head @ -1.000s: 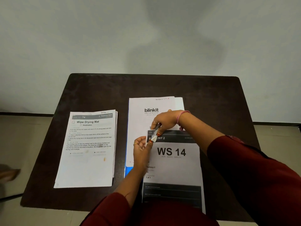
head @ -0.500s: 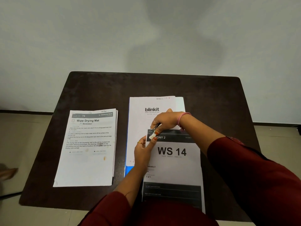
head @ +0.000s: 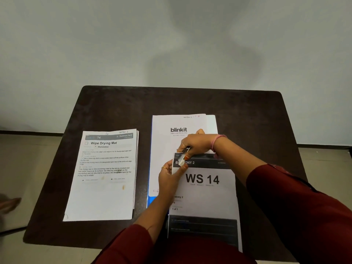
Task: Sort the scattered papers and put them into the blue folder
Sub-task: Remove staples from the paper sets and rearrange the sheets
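Three paper piles are lying on one bench (head: 114, 103): Wipe Drying Mat pile (head: 103, 180), blinkit pile (head: 165, 141), WS 14 pile (head: 207, 195). One blue folder (head: 152, 200) is showing, seemingly beneath.

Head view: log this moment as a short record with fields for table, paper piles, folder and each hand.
table: dark wooden table
left pile: Wipe Drying Mat stack, untouched
middle pile: blinkit sheet lying on the blue folder, only the folder's edge showing
near pile: WS 14 sheets, overlapping the blinkit sheet
left hand: pinches the top left corner of the WS 14 sheets
right hand: holds a small metallic item at that corner; what it is cannot be told
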